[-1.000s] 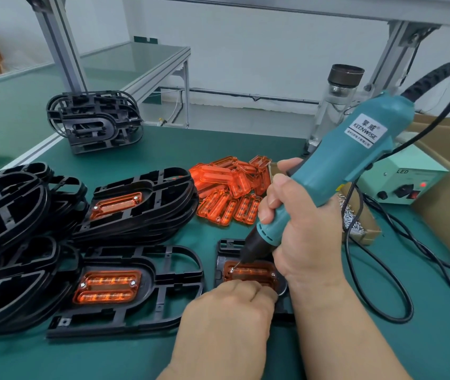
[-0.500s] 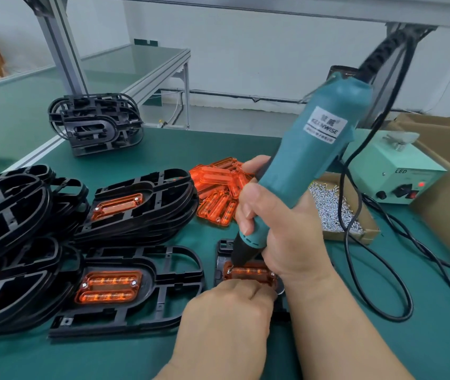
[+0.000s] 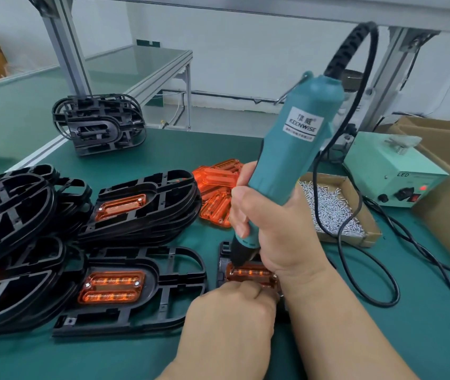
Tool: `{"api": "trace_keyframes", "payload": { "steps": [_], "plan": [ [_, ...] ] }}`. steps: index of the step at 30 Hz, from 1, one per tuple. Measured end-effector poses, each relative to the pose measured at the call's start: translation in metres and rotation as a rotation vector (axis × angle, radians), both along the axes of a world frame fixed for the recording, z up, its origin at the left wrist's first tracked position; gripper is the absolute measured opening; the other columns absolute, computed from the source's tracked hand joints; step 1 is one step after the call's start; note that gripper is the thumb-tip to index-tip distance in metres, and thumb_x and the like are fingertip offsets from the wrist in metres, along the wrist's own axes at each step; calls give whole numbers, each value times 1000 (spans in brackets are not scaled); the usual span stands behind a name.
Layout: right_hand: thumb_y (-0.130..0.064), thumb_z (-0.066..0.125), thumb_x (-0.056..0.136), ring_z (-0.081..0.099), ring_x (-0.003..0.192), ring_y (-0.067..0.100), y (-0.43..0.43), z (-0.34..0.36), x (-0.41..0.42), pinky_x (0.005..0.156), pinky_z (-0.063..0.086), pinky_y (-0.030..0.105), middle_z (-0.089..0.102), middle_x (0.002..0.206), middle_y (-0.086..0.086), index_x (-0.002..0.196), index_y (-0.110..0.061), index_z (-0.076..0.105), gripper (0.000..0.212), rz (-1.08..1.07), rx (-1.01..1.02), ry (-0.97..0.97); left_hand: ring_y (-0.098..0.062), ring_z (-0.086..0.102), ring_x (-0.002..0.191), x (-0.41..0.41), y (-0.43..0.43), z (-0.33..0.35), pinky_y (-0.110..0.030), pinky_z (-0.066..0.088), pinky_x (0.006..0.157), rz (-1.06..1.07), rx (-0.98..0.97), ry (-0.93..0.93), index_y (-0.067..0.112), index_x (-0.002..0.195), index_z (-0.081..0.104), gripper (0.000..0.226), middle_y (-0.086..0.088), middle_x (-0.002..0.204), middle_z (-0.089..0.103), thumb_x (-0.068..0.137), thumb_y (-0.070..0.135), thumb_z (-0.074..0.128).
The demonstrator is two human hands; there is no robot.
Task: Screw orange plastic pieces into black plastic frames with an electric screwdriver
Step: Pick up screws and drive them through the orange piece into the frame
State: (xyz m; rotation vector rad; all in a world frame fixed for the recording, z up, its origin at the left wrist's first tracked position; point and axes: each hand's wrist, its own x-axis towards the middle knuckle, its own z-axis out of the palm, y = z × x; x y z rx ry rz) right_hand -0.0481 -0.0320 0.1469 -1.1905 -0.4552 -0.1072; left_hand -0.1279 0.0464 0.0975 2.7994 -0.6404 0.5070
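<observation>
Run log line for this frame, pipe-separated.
step: driving screw | right hand: grips electric screwdriver, bit tip on orange piece | left hand: holds black frame down

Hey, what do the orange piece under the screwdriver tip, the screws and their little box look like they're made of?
Orange piece: translucent glossy plastic; light glows through its ribs. Screws: bright metal, probably steel, given silvery glints. Box: matte brown cardboard, seemingly, with thin folded walls.
</observation>
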Motion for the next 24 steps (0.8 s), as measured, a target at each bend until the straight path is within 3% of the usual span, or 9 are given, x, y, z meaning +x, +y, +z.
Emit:
{"api": "trace_keyframes", "payload": {
  "steps": [4,8,13,15,20,24],
  "plan": [
    [-11,65,73,40,40,15,0,-1,0,48,40,23,47,51,-2,84,-24,66,16,47,-20,-40,-8,55,44,1,0,1,-16,30,31,8,7,0,29,56,67,36,12,52,58,26,39,86],
    [-17,64,76,42,43,15,-1,-3,-1,50,41,24,48,53,-3,99,-21,65,23,79,-41,-75,-9,53,42,1,-1,1,-16,27,31,22,12,-8,28,53,65,37,11,50,55,24,37,86],
    [-17,63,74,40,40,17,0,-2,-1,48,40,24,45,50,-2,78,-26,62,10,27,-31,-76,-11,52,40,2,-1,2,-18,25,31,39,12,-20,26,51,63,35,9,49,53,26,33,86],
    [-11,64,74,39,39,17,0,-2,-2,48,40,25,44,49,-1,74,-25,60,15,-8,-37,-70,-13,52,41,2,-1,3,-19,24,31,36,5,-15,25,53,63,35,9,50,54,27,30,87],
    [-5,60,76,40,39,15,0,-4,-1,48,40,23,45,49,0,79,-20,60,15,-63,-8,-9,-12,54,41,2,-1,6,-20,24,30,26,39,58,30,58,67,35,11,51,56,29,32,87],
    [-17,66,72,42,40,13,-5,-6,0,48,40,22,48,51,-3,83,-25,66,13,-32,66,-31,-8,57,46,1,1,5,-19,36,30,11,66,102,34,63,70,32,14,55,59,34,36,85]
  ]
}}
